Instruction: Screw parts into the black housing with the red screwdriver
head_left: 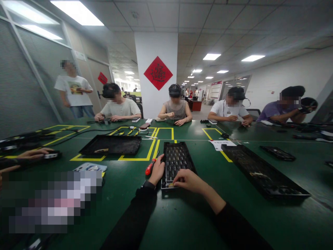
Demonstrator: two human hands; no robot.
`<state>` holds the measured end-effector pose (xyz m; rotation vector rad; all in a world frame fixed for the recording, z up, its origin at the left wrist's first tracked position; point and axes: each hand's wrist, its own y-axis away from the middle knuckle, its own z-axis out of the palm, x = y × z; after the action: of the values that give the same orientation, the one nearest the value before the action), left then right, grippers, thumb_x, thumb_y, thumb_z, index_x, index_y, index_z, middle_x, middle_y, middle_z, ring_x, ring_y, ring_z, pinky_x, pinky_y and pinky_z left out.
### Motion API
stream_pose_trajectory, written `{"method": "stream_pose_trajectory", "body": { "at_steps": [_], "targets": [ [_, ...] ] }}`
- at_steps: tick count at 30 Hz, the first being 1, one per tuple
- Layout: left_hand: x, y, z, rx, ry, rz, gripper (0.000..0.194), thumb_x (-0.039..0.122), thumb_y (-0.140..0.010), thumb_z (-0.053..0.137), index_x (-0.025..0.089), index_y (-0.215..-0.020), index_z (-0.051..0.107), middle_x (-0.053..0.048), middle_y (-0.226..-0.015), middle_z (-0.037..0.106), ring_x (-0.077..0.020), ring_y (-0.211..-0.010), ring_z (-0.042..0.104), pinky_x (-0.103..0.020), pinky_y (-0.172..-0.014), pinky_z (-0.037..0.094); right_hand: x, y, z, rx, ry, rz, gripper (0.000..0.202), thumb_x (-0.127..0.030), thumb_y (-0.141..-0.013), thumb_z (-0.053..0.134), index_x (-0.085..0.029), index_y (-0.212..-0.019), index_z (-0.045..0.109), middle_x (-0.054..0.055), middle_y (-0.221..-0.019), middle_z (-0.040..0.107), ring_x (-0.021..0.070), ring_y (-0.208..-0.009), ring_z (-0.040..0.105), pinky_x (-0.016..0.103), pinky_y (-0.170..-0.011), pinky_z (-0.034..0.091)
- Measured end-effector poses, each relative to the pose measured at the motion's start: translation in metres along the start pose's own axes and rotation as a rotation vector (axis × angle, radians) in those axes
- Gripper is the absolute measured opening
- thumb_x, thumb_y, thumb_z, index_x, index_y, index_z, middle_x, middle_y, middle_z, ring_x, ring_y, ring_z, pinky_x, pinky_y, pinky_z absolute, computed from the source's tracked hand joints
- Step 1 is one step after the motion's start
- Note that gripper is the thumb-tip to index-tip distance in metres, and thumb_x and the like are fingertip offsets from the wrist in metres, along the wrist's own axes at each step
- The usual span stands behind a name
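Observation:
In front of me a black tray [178,160] holds rows of small shiny metal pieces, possibly screws or bits. My left hand [157,172] grips the tray's left edge. A screwdriver with a red handle [150,168] lies on the table just left of that hand. My right hand [187,178] reaches into the tray's near end with its fingertips pinched together. Whatever is between those fingertips is too small to make out. A small yellowish patch [171,185] shows in the near compartment beside them.
To the left lies a wide black tray [109,146]; to the right, a long black tray [262,173] with a pale strip inside. A paper sheet [221,144] and a dark flat part [278,153] are beyond. A co-worker's hand [39,152] rests at left; several people sit opposite.

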<state>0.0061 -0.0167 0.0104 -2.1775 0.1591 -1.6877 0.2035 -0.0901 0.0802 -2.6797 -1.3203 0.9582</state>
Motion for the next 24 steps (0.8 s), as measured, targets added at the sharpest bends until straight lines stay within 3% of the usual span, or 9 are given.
{"method": "stream_pose_trajectory", "body": {
  "at_steps": [24],
  "targets": [
    [-0.002,-0.0013,-0.0004,0.008,0.013,0.015,0.053,0.006,-0.068,0.04,0.016,-0.119,0.05,-0.008,-0.127,0.05,-0.0191,-0.12,0.043,-0.037,-0.106,0.028,0.0005,-0.0005,0.0013,0.016,-0.012,0.006,0.019,-0.034,-0.076,0.062,-0.019,-0.086,0.069,0.002,-0.079,0.065,0.0124,-0.07,0.055,0.023,-0.065,0.039]
  ]
}}
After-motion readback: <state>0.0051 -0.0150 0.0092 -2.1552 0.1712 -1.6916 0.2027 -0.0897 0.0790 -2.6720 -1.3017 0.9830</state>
